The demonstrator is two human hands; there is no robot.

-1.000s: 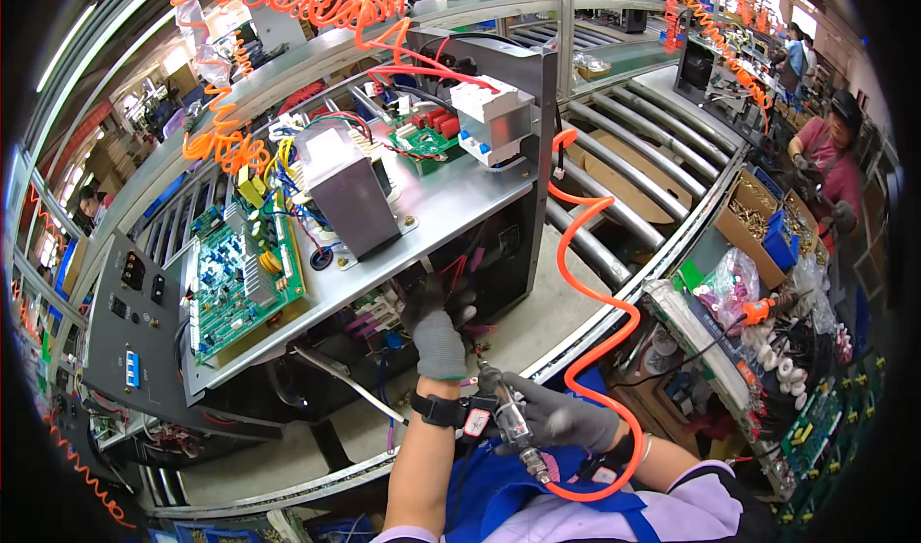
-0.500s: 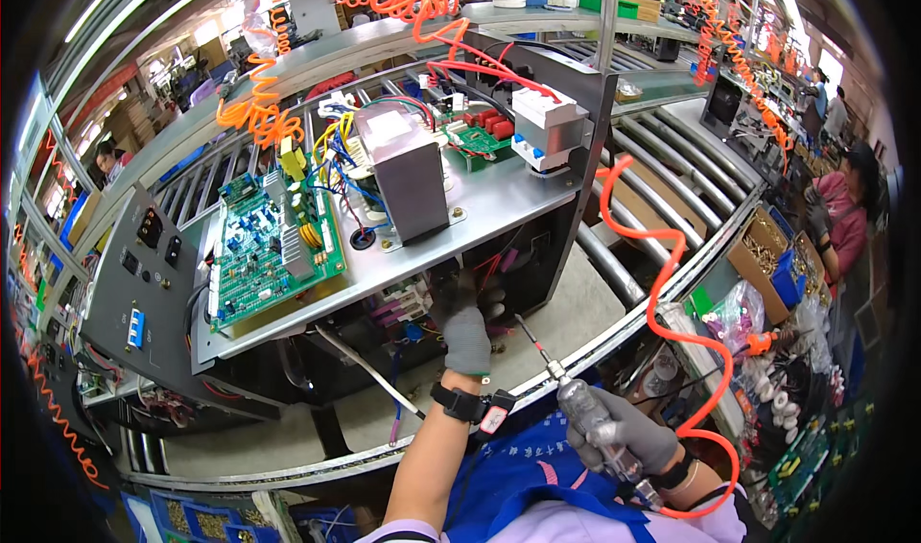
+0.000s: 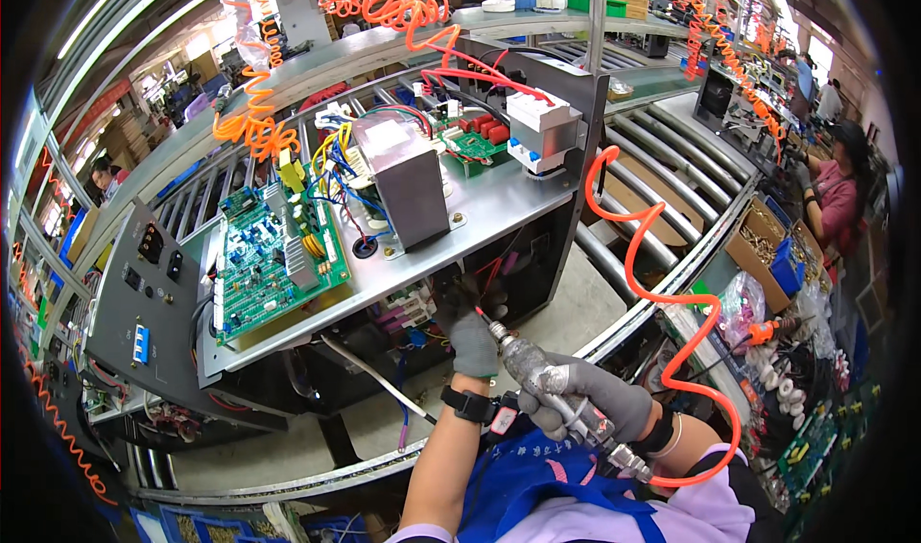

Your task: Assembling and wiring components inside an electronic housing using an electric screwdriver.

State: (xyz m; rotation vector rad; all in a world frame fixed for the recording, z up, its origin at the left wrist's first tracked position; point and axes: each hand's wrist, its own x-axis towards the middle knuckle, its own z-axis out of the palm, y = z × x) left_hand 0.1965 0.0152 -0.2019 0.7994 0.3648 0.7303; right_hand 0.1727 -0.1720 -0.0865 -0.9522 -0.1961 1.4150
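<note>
The right hand [image 3: 600, 399], in a grey glove, is closed fully around a metal pneumatic screwdriver [image 3: 552, 389]. The tool is tilted, and its tip points up and to the left, toward the lower edge of the chassis [image 3: 499, 198]. An orange coiled hose [image 3: 662, 284] goes from the back end of the screwdriver, curves up on the right side of the chassis and continues overhead.

The left hand [image 3: 472, 337], also in a grey glove, reaches under the front edge of the chassis, just beside the tip of the screwdriver. Its fingers are bent among the wires there; I cannot tell if this grip has hold of anything. A black band is on its wrist.

On top of the chassis stands a grey transformer [image 3: 403, 178], and to the left of it lies a green circuit board [image 3: 269, 265]. The chassis rests on a roller conveyor [image 3: 672, 198]. Far to the right of the chassis, another person [image 3: 839, 183] in a pink shirt works.
</note>
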